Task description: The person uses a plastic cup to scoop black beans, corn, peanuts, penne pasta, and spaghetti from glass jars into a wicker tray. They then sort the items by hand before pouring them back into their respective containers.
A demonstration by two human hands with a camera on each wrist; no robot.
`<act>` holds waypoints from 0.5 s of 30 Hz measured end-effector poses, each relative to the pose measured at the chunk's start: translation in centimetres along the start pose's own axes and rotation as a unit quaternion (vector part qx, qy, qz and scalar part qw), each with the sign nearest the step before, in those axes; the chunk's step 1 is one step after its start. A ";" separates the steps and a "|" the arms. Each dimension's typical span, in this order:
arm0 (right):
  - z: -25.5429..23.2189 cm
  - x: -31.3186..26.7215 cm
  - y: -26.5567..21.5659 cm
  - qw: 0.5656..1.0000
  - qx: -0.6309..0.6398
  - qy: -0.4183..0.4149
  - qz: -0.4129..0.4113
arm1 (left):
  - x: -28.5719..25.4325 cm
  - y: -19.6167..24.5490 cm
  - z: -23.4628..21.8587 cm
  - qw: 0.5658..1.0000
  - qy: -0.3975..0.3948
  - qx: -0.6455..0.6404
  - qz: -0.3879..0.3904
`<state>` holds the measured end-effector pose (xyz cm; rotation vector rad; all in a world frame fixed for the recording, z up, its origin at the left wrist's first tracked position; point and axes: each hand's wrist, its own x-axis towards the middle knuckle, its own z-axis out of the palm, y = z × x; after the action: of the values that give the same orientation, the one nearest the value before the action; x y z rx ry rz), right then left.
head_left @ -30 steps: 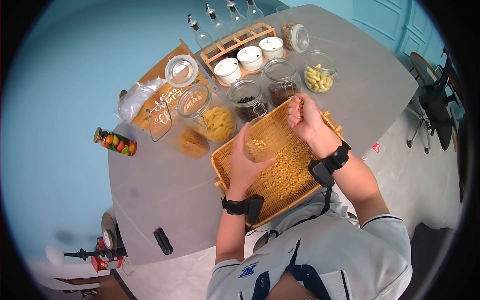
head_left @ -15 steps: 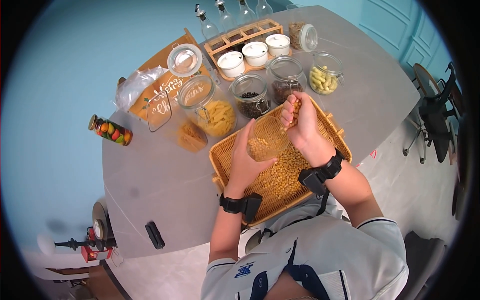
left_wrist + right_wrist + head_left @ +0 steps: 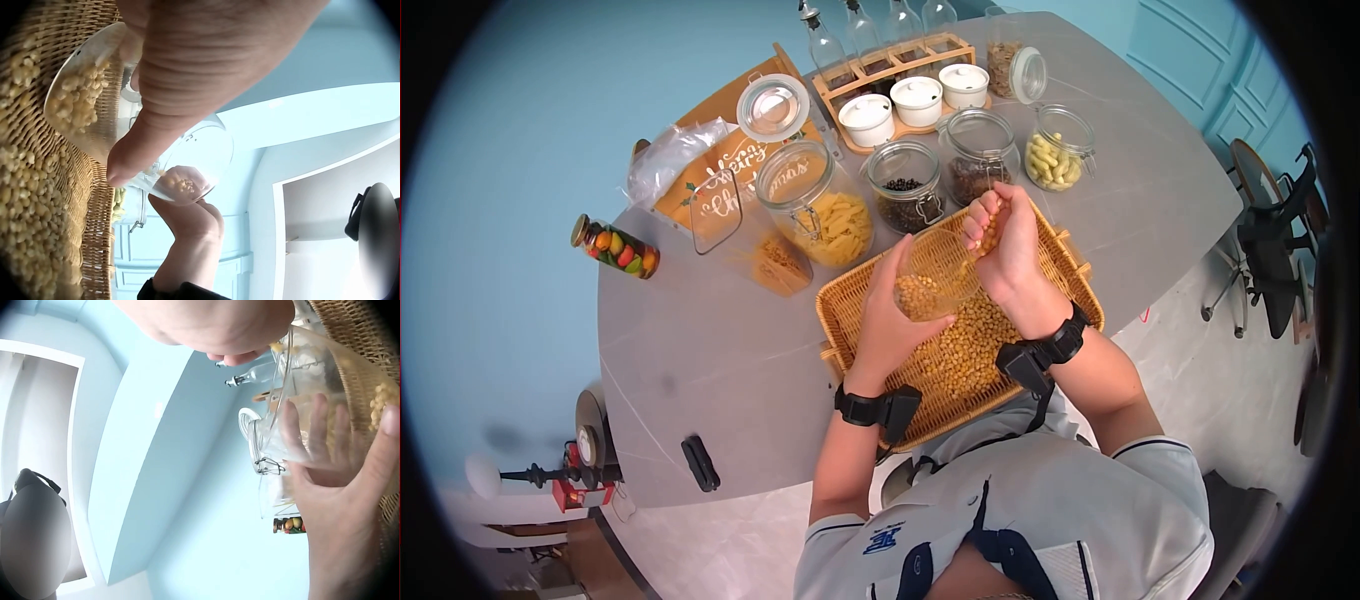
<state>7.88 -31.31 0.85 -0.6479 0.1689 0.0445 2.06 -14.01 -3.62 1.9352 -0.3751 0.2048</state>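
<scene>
A wicker basket (image 3: 847,318) of yellow corn kernels (image 3: 972,352) rests by the person's lap. Above its left half, the left hand (image 3: 887,318) grips a clear container (image 3: 940,262), tilted, with kernels in its bottom. Beside the container's mouth, the right hand (image 3: 1008,252) is cupped with curled fingers around a handful of kernels. In the left wrist view, kernels show in the palm of the right hand (image 3: 187,219) behind the container's rim. The right wrist view has the left hand (image 3: 350,500) wrapped round the container's wall, and a few kernels at the right hand's edge.
Behind the basket stand glass jars of pasta (image 3: 836,228), black beans (image 3: 908,205), dark contents (image 3: 980,178) and pale yellow pieces (image 3: 1052,162). Farther back are white pots (image 3: 917,100) and bottles in a wooden rack. A clear container of noodles (image 3: 778,264) stands left, near a small jar (image 3: 622,250).
The right hand has turned its curled fingers toward the container's mouth and come slightly lower beside it. The left hand keeps its grip. The head view has shifted slightly.
</scene>
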 end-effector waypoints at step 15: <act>0.5 -1.0 0.9 0.978 -0.197 -0.053 -0.042 | 0.0 -0.4 0.0 1.000 -0.017 0.012 -0.006</act>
<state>6.85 -30.28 0.91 -1.0460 0.0292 0.0318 2.20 -13.90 -4.00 1.9653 -0.3852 0.1707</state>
